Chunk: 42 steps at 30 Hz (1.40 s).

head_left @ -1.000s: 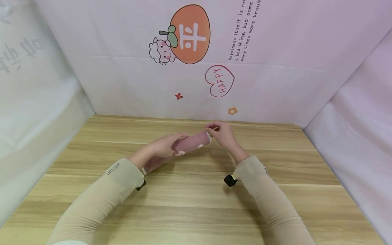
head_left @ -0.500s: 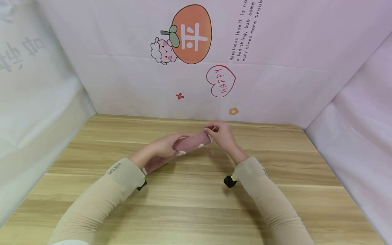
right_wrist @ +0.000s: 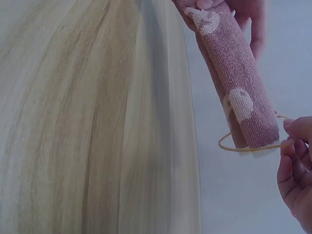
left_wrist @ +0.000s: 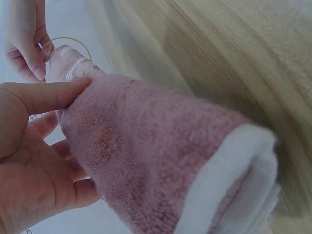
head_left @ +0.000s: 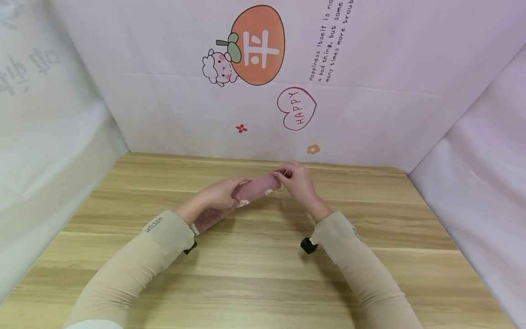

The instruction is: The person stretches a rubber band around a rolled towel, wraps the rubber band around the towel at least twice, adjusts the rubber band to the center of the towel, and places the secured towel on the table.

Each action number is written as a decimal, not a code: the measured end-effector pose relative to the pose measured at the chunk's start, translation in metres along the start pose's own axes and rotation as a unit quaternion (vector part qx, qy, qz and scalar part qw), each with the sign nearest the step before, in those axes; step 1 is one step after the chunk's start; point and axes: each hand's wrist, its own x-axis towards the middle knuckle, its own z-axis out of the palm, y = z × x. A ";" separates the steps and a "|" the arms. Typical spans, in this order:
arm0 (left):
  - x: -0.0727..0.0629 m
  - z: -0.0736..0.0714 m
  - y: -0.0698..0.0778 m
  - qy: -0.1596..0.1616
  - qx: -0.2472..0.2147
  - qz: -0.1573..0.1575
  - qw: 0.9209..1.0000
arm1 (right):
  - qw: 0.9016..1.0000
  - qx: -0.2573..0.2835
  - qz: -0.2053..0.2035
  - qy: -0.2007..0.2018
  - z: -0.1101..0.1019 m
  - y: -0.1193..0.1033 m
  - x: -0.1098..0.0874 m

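Observation:
A pink terry towel point(head_left: 255, 188), rolled into a long tube with pale patches and a white hem, slants above the table. My left hand point(head_left: 222, 194) grips it around the middle, thumb on top and fingers underneath, as the left wrist view shows. At the roll's far end, thumb and fingertips of my right hand point(head_left: 299, 180) pinch a thin yellow rubber band point(right_wrist: 248, 150). In the right wrist view the stretched loop passes around the tip of the towel roll point(right_wrist: 239, 73), standing off from it on one side. The near hemmed end point(left_wrist: 219, 180) points back toward my left wrist.
The wood-grain table point(head_left: 255, 283) extends below both forearms. A white printed cloth point(head_left: 164, 109) rises behind its back edge, close beyond my right hand. More white cloth hangs on the left point(head_left: 53, 137) and right point(head_left: 476, 173). Black wrist cameras point(head_left: 308, 245) sit under the cuffs.
The white edge at the towel's right end shows less than before, and that end has shifted slightly. Both hands keep nearly the same place and hold.

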 end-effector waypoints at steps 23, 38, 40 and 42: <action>0.004 0.002 0.006 -0.004 -0.005 -0.002 1.000 | 0.998 -0.049 -0.040 -0.030 0.021 -0.028 -0.002; 0.004 -0.002 -0.002 0.021 -0.036 -0.010 0.999 | 0.997 -0.019 -0.068 -0.026 0.024 -0.026 -0.012; 0.003 -0.002 -0.001 0.018 -0.036 -0.007 0.999 | 0.998 -0.010 -0.061 -0.024 0.024 -0.025 -0.013; 0.003 -0.001 0.000 0.015 -0.035 -0.004 0.999 | 0.998 -0.002 -0.059 -0.023 0.025 -0.025 -0.013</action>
